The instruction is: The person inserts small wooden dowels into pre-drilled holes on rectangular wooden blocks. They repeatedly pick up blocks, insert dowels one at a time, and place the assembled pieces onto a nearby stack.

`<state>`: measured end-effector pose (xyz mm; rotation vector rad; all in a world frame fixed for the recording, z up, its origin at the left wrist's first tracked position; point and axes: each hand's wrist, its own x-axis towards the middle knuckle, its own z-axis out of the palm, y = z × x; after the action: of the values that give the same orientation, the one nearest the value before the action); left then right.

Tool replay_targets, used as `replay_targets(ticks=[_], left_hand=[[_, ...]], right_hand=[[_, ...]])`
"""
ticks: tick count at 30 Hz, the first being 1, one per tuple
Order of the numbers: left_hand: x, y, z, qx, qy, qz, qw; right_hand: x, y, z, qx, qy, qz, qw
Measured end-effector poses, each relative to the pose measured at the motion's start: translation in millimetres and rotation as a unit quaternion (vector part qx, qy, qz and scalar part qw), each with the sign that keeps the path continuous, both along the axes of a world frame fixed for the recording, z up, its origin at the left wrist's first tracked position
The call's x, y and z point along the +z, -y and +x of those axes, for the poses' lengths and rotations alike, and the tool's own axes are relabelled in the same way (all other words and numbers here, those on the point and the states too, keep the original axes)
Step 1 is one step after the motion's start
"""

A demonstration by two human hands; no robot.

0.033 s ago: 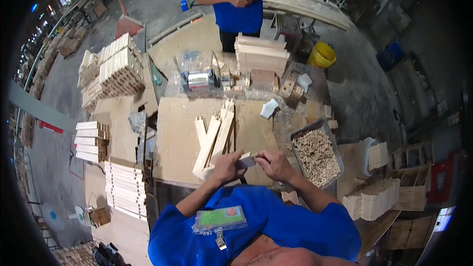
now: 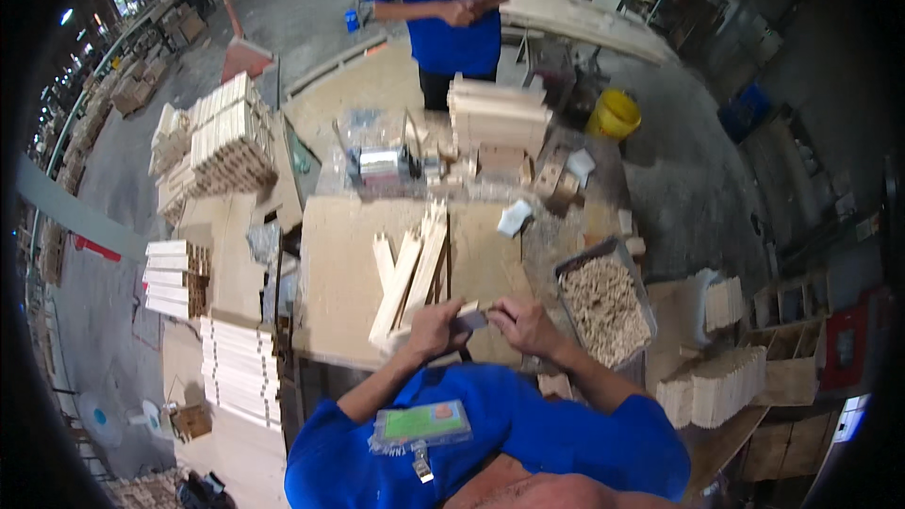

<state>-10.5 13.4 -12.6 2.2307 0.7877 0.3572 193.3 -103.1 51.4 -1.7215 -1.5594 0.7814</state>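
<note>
Closest to me, both hands meet over the near edge of the plywood bench top (image 2: 344, 254): my left hand (image 2: 436, 328) has its fingers curled around the end of a short wooden slat (image 2: 451, 313), and my right hand (image 2: 521, 322) pinches a small grey block (image 2: 472, 320) against that same end, fingertips pressed together on it. Just beyond, a loose bundle of slats (image 2: 412, 269) lies slanted on the bench, touching my left hand. To the right sits a tray of small wooden dowels (image 2: 603, 309), looking nearly full, so I'd judge plenty of work remains. Left of the bench, stacks of pale boards (image 2: 238, 369) pile up. Farther off, a stack of finished wooden frames (image 2: 498, 115) sits at the bench's far end, and behind it a co-worker in a blue shirt (image 2: 443, 9) stands with hands clasped.
</note>
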Motion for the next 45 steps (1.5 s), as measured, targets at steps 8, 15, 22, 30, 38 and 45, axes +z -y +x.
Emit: replay_targets(ticks=[8,15,22,30,38,45], left_hand=[[-6,3,5,-0.007,0.027,-0.02,0.999],[-9,8,4,-0.009,0.034,-0.029,0.999],[-9,11,13,-0.008,0.03,-0.059,0.998],[-14,16,8,0.042,0.073,-0.105,0.991],[-4,22,11,0.093,0.078,-0.105,0.987],[2,24,16,0.092,0.065,-0.089,0.99]], right_hand=[[-16,9,-1,-0.029,0.007,0.044,0.999],[-12,13,-3,-0.056,-0.03,0.044,0.997],[7,17,7,-0.028,-0.08,-0.014,0.996],[-68,17,39,-0.129,-0.387,-0.126,0.904],[-193,81,50,-0.275,0.162,-0.363,0.875],[-205,59,55,-0.283,0.034,-0.315,0.905]])
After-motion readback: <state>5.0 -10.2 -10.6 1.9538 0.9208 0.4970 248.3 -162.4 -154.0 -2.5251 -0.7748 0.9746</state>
